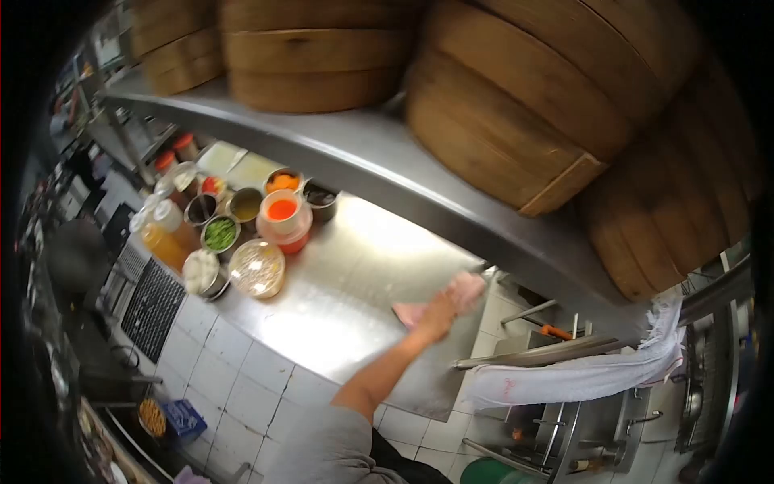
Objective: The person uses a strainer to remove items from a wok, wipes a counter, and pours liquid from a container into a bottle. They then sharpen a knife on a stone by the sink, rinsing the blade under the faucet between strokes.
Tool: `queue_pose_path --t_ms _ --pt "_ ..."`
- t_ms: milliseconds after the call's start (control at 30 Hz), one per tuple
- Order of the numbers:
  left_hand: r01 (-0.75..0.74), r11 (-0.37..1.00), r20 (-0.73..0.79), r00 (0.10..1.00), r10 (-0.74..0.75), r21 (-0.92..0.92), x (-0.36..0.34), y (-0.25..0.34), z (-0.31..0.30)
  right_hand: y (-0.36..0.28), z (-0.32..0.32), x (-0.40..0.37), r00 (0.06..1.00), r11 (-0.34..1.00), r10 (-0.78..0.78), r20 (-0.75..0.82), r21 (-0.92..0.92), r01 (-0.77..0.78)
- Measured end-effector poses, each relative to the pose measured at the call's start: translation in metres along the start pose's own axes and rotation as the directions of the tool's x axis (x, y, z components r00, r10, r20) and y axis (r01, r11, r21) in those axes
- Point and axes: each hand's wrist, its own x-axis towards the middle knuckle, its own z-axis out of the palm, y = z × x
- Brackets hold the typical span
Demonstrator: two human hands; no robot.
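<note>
Kitchen station, observed from my distant post; clock directions are starting from the view's centre. Brown, round bamboo steamers [548, 105] are occupying a grey steel shelf [363, 145] from 10 to 3 o'clock, probably stacked there to spare the surface below. A rectangular stainless-steel counter [355, 258] is extending from the centre toward 6 o'clock. At 4 o'clock, a long white fabric towel [580, 381] is hanging over a tubular metal rail [524, 355], presumably for quick access. At 5 o'clock, I am seeing the bare left hand [435, 317], its fingers grasping a bunched pink cloth [464, 290], apparently to press it against the steel; the right hand is lying outside my view, so I cannot tell its fingers' state. At 9 o'clock, a round, clear-lidded plastic tub [258, 268] and a round metal pot of chopped greens [225, 253] are sitting among clustered containers, likely grouped for reach. I am counting four steamer stacks, one towel, one visible hand, one cloth, one lidded tub, one pot of greens.
</note>
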Motion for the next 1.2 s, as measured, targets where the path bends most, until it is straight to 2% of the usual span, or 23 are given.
queue_pose_path --t_ms 33,100,200,267,300,333,367,400,467,567,633,667,700,733,867,933,967,1000,1033,1100,1133,1167,1200 --pt "-0.039 0.999 -0.281 0.959 0.041 0.014 -0.032 0.006 0.049 -0.003 -0.003 0.005 1.0 1.0 -0.012 0.012 -0.011 0.013" --pt "-0.056 0.989 -0.187 0.979 0.082 0.137 -0.093 0.042 0.049 -0.008 -0.013 0.016 0.997 0.997 -0.062 0.037 -0.041 0.064" --pt "0.035 0.979 -0.1 0.995 -0.015 0.199 -0.176 0.046 0.045 -0.009 -0.024 0.035 0.978 0.965 -0.187 0.095 -0.167 0.201" --pt "0.157 0.988 -0.298 0.943 -0.148 0.004 -0.23 0.017 0.011 -0.013 -0.041 0.055 0.937 0.915 -0.323 0.132 -0.211 0.344" --pt "0.266 0.963 -0.405 0.877 -0.258 -0.04 -0.255 -0.006 -0.005 -0.013 -0.047 0.067 0.92 0.913 -0.367 0.139 -0.138 0.385" --pt "0.349 0.936 -0.485 0.828 -0.283 0.05 -0.277 -0.024 -0.034 -0.019 -0.051 0.083 0.942 0.94 -0.327 0.075 0.13 0.316" --pt "0.489 0.846 -0.515 0.792 -0.329 0.211 -0.289 -0.033 -0.069 -0.026 -0.055 0.098 0.959 0.882 -0.285 0.011 0.395 0.257" --pt "0.511 0.816 -0.557 0.774 -0.301 0.27 -0.304 -0.065 -0.081 -0.038 -0.056 0.095 0.948 0.856 -0.318 -0.033 0.42 0.302" --pt "0.599 0.713 -0.574 0.748 -0.334 0.364 -0.304 -0.062 -0.113 -0.049 -0.05 0.07 0.935 0.819 -0.342 -0.091 0.459 0.344" --pt "0.593 0.718 -0.633 0.723 -0.276 0.365 -0.279 -0.062 -0.08 -0.018 -0.032 0.03 0.913 0.81 -0.398 -0.087 0.433 0.395" --pt "0.433 0.844 -0.563 0.802 -0.201 0.315 -0.257 -0.033 -0.035 0.022 -0.026 0.009 0.933 0.901 -0.359 0.017 0.268 0.341" --pt "0.375 0.894 -0.509 0.835 -0.209 0.247 -0.245 -0.005 -0.014 0.044 -0.029 0.001 0.951 0.95 -0.308 0.032 -0.048 0.31" --pt "0.284 0.942 -0.481 0.861 -0.167 0.18 -0.238 0.019 0.013 0.073 -0.026 -0.006 0.968 0.902 -0.251 0.031 -0.354 0.245" --pt "0.155 0.978 -0.484 0.872 -0.069 0.139 -0.236 0.036 0.047 0.111 -0.024 -0.005 0.98 0.947 -0.194 0.034 -0.256 0.196" --pt "-0.044 0.998 -0.341 0.938 0.06 0.054 -0.254 0.132 0.14 0.18 -0.027 -0.026 0.996 0.997 -0.08 -0.036 -0.014 0.079" --pt "0.106 0.95 -0.043 0.991 -0.124 -0.294 -0.275 0.186 0.17 0.187 -0.031 -0.03 0.993 0.981 -0.084 -0.079 0.169 0.096" --pt "0.238 0.844 0.103 0.971 -0.215 -0.481 -0.285 0.214 0.17 0.176 -0.034 -0.033 0.99 0.956 -0.104 -0.099 0.263 0.127" --pt "0.377 0.685 0.262 0.926 -0.27 -0.624 -0.293 0.239 0.169 0.164 -0.036 -0.036 0.984 0.919 -0.131 -0.118 0.359 0.166" --pt "0.247 0.633 0.19 0.969 -0.158 -0.734 -0.299 0.244 0.187 0.147 -0.037 -0.039 0.973 0.87 -0.177 -0.145 0.44 0.224" --pt "0.277 0.662 0.308 0.949 -0.074 -0.696 -0.302 0.266 0.178 0.1 -0.033 -0.047 0.941 0.745 -0.285 -0.185 0.574 0.339" --pt "0.292 0.661 0.31 0.946 -0.094 -0.691 -0.302 0.281 0.165 0.078 -0.029 -0.044 0.877 0.661 -0.422 -0.227 0.585 0.47" --pt "0.28 0.666 0.362 0.932 -0.016 -0.692 -0.3 0.296 0.149 0.055 -0.024 -0.043 0.794 0.555 -0.543 -0.274 0.592 0.584" --pt "0.265 0.668 0.411 0.909 0.067 -0.696 -0.3 0.309 0.138 0.033 -0.022 -0.04 0.735 0.481 -0.652 -0.183 0.649 0.589"
